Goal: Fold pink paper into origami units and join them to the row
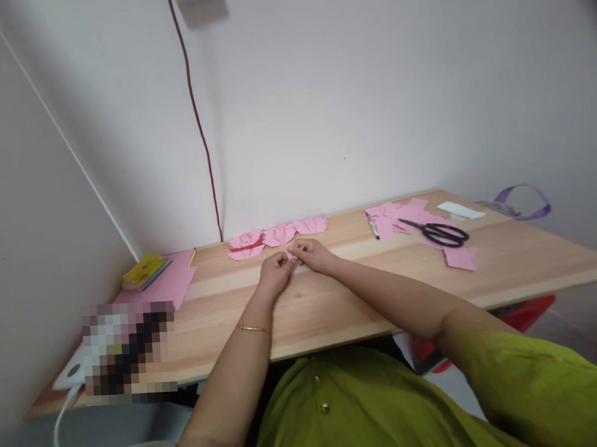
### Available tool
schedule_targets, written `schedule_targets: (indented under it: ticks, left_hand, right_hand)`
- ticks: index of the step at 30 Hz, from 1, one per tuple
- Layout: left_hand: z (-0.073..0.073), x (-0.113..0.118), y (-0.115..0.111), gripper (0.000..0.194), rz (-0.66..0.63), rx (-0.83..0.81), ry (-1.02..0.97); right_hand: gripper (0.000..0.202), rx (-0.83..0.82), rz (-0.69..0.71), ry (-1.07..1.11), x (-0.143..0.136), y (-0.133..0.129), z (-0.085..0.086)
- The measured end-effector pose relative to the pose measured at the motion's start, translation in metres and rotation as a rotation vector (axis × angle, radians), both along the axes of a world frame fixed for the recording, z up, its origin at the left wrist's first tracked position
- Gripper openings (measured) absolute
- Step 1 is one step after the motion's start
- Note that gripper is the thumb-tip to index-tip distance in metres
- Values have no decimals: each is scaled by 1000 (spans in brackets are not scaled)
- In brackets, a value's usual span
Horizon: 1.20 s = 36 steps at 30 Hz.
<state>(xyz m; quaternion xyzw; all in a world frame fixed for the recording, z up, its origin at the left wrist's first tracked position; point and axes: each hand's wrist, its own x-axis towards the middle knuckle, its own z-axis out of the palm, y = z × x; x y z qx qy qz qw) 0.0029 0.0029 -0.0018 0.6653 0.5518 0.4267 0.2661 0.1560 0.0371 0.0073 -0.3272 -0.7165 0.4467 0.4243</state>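
Note:
My left hand [275,273] and my right hand [314,255] meet above the middle of the wooden table. Both are closed, their fingertips pinching a small piece of pink paper [293,253] between them. Most of that piece is hidden behind the fingers. Just beyond my hands, along the wall, lies a row of cut pink paper shapes [279,235] with pointed edges. A red strip [246,245] crosses the leftmost shape.
On the right, black-handled scissors [442,234] rest on pink paper scraps [460,258] near a marker [373,226] and a white strip [460,209]. At left are pink sheets [184,277], a yellow pencil [193,257], a yellow pack [145,271] and a white power strip [69,375].

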Motion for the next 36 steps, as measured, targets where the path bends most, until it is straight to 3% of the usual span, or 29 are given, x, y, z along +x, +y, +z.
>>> schedule_targets:
  ticks: [7,15,22,30,36]
  left_hand:
    - [-1,-1,1,12,2,1,-6]
    - [2,1,-2,26,1,5,3]
    - [2,1,-2,14,-6,-7,1]
    - [2,1,-1,30,-4,1,21]
    - [1,0,0,14,-3,11,26]
  right_hand:
    - [30,7,-15,17,-2,0,0]
    - [36,1,0,11,0,0,0]
    - [34,14,-14,7,-2,2,-2]
    - [39,3,-1,-3,0,1,0]
    - [34,17,-13,5,-2,0,1]
